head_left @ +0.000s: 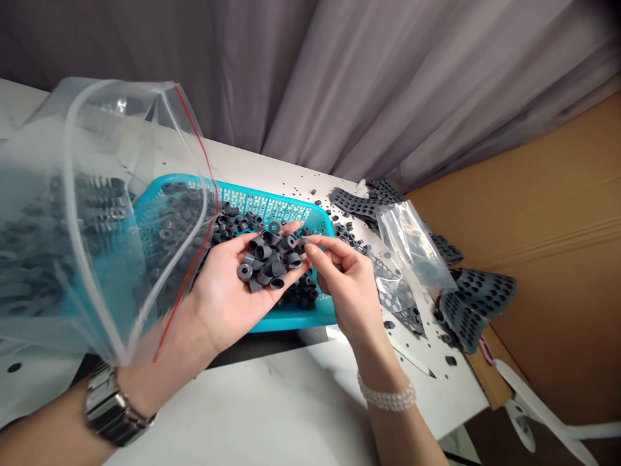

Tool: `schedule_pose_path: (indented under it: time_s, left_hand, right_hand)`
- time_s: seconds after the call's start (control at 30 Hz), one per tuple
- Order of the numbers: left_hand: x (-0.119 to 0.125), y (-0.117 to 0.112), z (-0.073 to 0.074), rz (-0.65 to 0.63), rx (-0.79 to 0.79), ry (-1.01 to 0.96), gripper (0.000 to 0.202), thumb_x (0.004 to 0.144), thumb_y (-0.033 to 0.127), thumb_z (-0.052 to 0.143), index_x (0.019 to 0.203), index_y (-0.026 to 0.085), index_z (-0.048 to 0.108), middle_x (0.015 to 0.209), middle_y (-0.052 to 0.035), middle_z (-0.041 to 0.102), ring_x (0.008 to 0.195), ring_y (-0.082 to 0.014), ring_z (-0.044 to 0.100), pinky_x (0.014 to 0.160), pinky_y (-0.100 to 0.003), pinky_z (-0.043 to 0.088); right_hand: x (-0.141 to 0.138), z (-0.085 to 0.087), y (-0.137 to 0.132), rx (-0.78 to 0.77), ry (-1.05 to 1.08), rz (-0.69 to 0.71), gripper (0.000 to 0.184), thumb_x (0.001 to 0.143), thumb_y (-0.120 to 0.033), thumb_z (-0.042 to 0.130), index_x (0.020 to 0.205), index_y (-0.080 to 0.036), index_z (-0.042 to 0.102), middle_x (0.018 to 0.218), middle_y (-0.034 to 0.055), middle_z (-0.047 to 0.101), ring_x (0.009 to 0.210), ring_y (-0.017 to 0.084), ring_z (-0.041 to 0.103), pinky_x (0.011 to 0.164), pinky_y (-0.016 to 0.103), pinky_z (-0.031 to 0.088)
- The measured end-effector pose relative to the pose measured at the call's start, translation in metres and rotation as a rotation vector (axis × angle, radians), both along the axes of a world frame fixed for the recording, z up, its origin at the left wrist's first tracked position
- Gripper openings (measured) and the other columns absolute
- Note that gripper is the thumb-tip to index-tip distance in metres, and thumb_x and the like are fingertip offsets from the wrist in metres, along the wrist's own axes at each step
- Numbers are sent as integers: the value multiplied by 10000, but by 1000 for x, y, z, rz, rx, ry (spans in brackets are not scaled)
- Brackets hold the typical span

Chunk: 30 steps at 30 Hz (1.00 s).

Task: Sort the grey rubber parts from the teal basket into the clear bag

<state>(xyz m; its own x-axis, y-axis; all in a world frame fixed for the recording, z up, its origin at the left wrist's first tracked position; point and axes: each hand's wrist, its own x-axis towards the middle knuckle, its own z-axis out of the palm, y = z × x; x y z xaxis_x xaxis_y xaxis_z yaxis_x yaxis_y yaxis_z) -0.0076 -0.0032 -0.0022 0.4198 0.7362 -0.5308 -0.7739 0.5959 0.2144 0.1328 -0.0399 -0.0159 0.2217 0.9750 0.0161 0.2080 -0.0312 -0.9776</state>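
Note:
My left hand [228,291] lies palm up and holds a heap of dark grey rubber rings [266,264]. My right hand [345,278] is just to its right, with the thumb and fingertips pinched on one ring [301,246] at the edge of the heap. A large clear zip bag [97,213] with a red-lined seal hangs over my left wrist and holds many similar rings. It hides the left part of a turquoise plastic basket [291,320], which sits under my hands and also contains loose rings [303,291].
Punched dark grey rubber sheets [473,304] and a small clear bag [412,249] lie to the right on the white table [252,414], among scattered small bits. A white-handled tool [533,408] sits at the lower right. Cardboard [543,226] and a grey curtain [388,84] bound the table.

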Motion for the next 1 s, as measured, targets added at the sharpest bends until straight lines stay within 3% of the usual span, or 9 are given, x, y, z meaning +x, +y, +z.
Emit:
schedule_pose_path:
  time_s: [0.17,0.4,0.53,0.6,0.8,0.9,1.0]
  left_hand:
    - [2,0,2,33,-62,-55,427,918,122,350,1291,17,528,1157,-214,678,1052,-320,662,819,-447,604]
    - [2,0,4,40,-80,-36,418,925,115,344,1283,8,532,1088,-216,705,1016,-313,679,780,-435,617]
    - [2,0,4,61,-87,-62,416,920,92,352,1292,14,521,1014,-198,728,963,-296,700,804,-453,608]
    - [3,0,4,54,-82,-71,419,917,93,351,1290,1,519,1028,-220,717,982,-307,693,813,-447,605]
    - [2,0,6,14,-72,-50,447,922,134,308,1280,-23,525,1183,-296,633,1078,-357,641,798,-426,603]
    - [2,0,5,8,-68,-51,443,911,131,326,1275,-8,537,1194,-283,634,1079,-360,640,778,-426,608]
    - [2,-1,4,3,-62,-54,440,904,131,338,1263,-12,548,1182,-276,644,1077,-367,640,763,-430,612]
  right_hand:
    - [7,-4,3,15,75,-50,231,834,-399,654,934,-195,692,546,-74,353,473,67,222,464,257,172]
    - [-4,0,-3,299,-448,-257,126,859,-258,600,867,-165,686,534,-74,307,481,80,290,475,268,244]
    - [-11,-2,-6,406,-513,-294,94,859,-233,597,878,-194,681,535,-73,314,481,84,301,498,277,270]
    - [-10,0,-5,349,-325,-264,66,838,-251,625,866,-216,673,534,-71,323,482,87,300,484,270,260]
    - [10,11,2,-31,834,33,78,782,-224,523,709,-198,537,552,-78,237,456,74,149,392,203,163]
    - [19,9,5,-109,1110,116,90,750,-182,463,717,-159,543,563,-77,242,455,64,173,379,159,185]
    - [20,5,6,-131,1235,146,113,737,-162,435,722,-143,545,557,-75,257,445,57,200,374,147,196]
